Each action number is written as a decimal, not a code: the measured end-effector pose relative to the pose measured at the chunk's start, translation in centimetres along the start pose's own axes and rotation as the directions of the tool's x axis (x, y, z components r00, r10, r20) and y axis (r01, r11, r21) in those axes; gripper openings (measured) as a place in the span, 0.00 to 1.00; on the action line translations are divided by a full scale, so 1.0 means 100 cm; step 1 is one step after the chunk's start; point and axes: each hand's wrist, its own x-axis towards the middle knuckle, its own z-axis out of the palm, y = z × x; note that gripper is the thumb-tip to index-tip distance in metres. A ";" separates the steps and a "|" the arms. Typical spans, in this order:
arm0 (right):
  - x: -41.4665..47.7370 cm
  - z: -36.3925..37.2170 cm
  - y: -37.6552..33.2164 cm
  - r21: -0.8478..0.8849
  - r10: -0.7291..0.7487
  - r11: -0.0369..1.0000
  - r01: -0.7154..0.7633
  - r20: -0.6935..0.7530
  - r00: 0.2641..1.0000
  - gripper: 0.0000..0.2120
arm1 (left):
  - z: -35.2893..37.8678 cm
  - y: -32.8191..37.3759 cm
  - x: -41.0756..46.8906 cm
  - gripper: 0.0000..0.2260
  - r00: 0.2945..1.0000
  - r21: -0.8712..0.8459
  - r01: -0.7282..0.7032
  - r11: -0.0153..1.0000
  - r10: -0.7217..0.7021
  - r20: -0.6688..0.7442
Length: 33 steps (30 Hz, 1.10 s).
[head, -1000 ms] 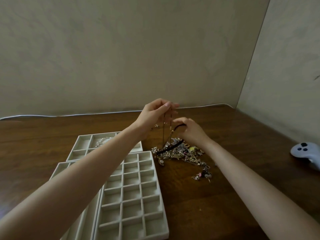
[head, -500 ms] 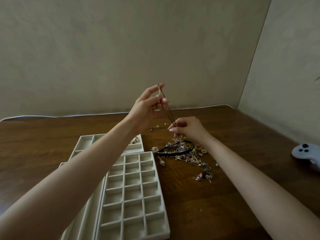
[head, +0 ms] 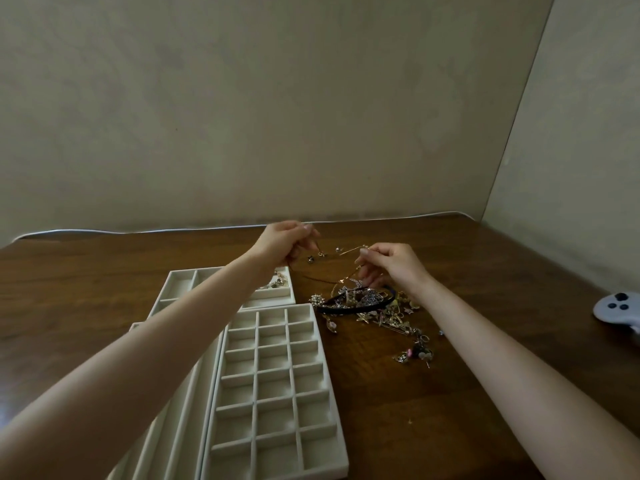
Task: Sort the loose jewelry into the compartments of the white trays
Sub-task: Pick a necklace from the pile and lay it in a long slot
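Over tangled jewelry, thin gold chain, left hand to right hand

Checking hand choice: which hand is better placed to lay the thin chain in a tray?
Probably left: the left hand pinches the chain beside the far tray; the right hand is over the pile.

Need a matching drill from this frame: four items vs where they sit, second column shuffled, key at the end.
1 thin chain
2 grid tray
3 far tray
4 controller

A right edge of the table
B nearest the camera, compartments bare
C strung between left hand and right hand
D behind the grid tray, holding some jewelry

Pairs: 1-C, 2-B, 3-D, 4-A
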 end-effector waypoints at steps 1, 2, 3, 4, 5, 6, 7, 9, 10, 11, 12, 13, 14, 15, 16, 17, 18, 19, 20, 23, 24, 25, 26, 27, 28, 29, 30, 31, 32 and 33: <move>0.000 0.002 -0.003 0.011 -0.016 1.000 0.016 0.005 1.000 0.10 | 0.004 -0.003 -0.001 0.08 1.000 0.065 0.014 0.998 -0.015 0.016; 0.000 0.003 -0.005 0.017 -0.034 0.999 0.034 0.004 0.999 0.10 | 0.007 -0.006 -0.001 0.08 1.000 0.126 0.016 0.992 -0.019 0.021; 0.001 0.005 -0.008 0.024 -0.052 0.998 0.052 -0.001 0.999 0.10 | 0.011 -0.009 -0.001 0.08 1.000 0.178 0.012 0.984 -0.015 0.017; 0.001 0.006 -0.010 0.035 -0.066 0.997 0.066 -0.009 0.998 0.10 | 0.015 -0.012 0.000 0.08 1.000 0.222 0.003 0.975 -0.005 0.012; 0.002 0.007 -0.013 0.051 -0.076 0.996 0.077 -0.016 0.997 0.10 | 0.018 -0.014 0.001 0.07 1.000 0.261 -0.012 0.965 0.010 0.012; 0.003 0.008 -0.015 0.075 -0.082 0.994 0.083 -0.018 0.996 0.10 | 0.020 -0.016 0.002 0.06 1.000 0.303 -0.030 0.952 0.025 0.019; 0.003 0.008 -0.018 0.101 -0.086 0.991 0.088 -0.015 0.996 0.10 | 0.023 -0.018 0.004 0.05 0.999 0.345 -0.044 0.937 0.036 0.029; 0.002 0.010 -0.022 0.144 -0.093 0.985 0.093 -0.007 0.996 0.11 | 0.025 -0.019 0.004 0.05 0.998 0.380 -0.059 0.923 0.048 0.038; 0.001 0.011 -0.024 0.151 -0.098 0.984 0.097 -0.006 0.995 0.12 | 0.025 -0.019 0.004 0.05 0.998 0.363 -0.060 0.930 0.052 0.029; 0.000 0.011 -0.026 0.144 -0.102 0.984 0.101 -0.004 0.995 0.11 | 0.023 -0.018 0.003 0.05 0.998 0.325 -0.060 0.944 0.060 0.010; -0.001 0.011 -0.028 0.127 -0.104 0.987 0.103 0.003 0.995 0.10 | 0.018 -0.016 0.000 0.05 0.997 0.266 -0.063 0.962 0.070 -0.016; -0.003 0.011 -0.029 0.101 -0.100 0.990 0.097 0.017 0.995 0.08 | 0.012 -0.013 -0.002 0.04 0.996 0.188 -0.070 0.980 0.080 -0.048; -0.003 0.012 -0.031 0.077 -0.088 0.993 0.085 0.036 0.995 0.05 | 0.003 -0.010 -0.005 0.04 0.992 0.100 -0.077 0.992 0.086 -0.089; -0.004 0.013 -0.032 0.053 -0.074 0.996 0.071 0.055 0.996 0.05 | -0.007 -0.008 -0.009 0.04 0.986 0.010 -0.083 0.996 0.084 -0.141; -0.005 0.015 -0.032 0.033 -0.060 0.998 0.058 0.067 0.996 0.05 | -0.019 -0.006 -0.012 0.04 0.977 -0.075 -0.090 0.993 0.073 -0.200; -0.005 0.017 -0.033 0.017 -0.047 0.999 0.046 0.068 0.997 0.06 | -0.033 -0.004 -0.016 0.05 0.966 -0.150 -0.097 0.984 0.057 -0.253; -0.006 0.021 -0.035 0.014 -0.037 0.999 0.036 0.061 0.997 0.06 | -0.047 -0.003 -0.020 0.05 0.956 -0.207 -0.101 0.973 0.038 -0.290; -0.007 0.024 -0.036 0.024 -0.031 0.999 0.030 0.055 0.998 0.06 | -0.061 -0.004 -0.026 0.06 0.951 -0.245 -0.103 0.964 0.023 -0.307; -0.008 0.028 -0.037 0.046 -0.028 0.999 0.025 0.052 0.998 0.06 | -0.075 -0.005 -0.032 0.06 0.951 -0.271 -0.102 0.957 0.014 -0.308; -0.010 0.042 -0.042 0.063 -0.056 0.997 0.052 0.052 0.997 0.06 | -0.106 -0.010 -0.054 0.05 0.950 -0.260 -0.092 0.961 0.006 -0.314; -0.009 0.048 -0.044 0.025 -0.078 0.997 0.077 0.046 0.996 0.05 | -0.113 -0.012 -0.063 0.05 0.943 -0.215 -0.084 0.973 0.007 -0.334; -0.009 0.055 -0.046 -0.021 -0.103 0.994 0.104 0.038 0.994 0.04 | -0.118 -0.012 -0.074 0.05 0.933 -0.157 -0.077 0.985 0.016 -0.359; -0.008 0.062 -0.047 -0.059 -0.122 0.991 0.124 0.028 0.992 0.05 | -0.122 -0.013 -0.086 0.05 0.923 -0.087 -0.077 0.993 0.038 -0.384; -0.007 0.068 -0.049 -0.076 -0.132 0.988 0.133 0.016 0.991 0.05 | -0.125 -0.014 -0.099 0.04 0.910 0.006 -0.085 0.996 0.080 -0.406; -0.004 0.074 -0.050 -0.075 -0.130 0.989 0.130 0.007 0.992 0.04 | -0.127 -0.015 -0.113 0.05 0.896 0.131 -0.089 0.987 0.137 -0.423; -0.001 0.081 -0.052 -0.060 -0.117 0.991 0.117 0.008 0.993 0.04 | -0.129 -0.017 -0.128 0.05 0.877 0.269 -0.084 0.959 0.200 -0.438; 0.003 0.088 -0.053 -0.034 -0.098 0.995 0.098 0.023 0.995 0.04 | -0.131 -0.019 -0.145 0.06 0.853 0.399 -0.068 0.914 0.261 -0.452; 0.007 0.096 -0.055 0.001 -0.079 0.997 0.079 0.051 0.996 0.04 | -0.132 -0.021 -0.161 0.06 0.830 0.502 -0.053 0.863 0.317 -0.458; 0.011 0.106 -0.056 0.035 -0.064 0.997 0.062 0.091 0.994 0.04 | -0.132 -0.023 -0.178 0.07 0.810 0.587 -0.041 0.808 0.371 -0.454; 0.015 0.117 -0.058 0.065 -0.053 0.997 0.045 0.134 0.990 0.04 | -0.130 -0.025 -0.194 0.08 0.795 0.670 -0.039 0.742 0.429 -0.429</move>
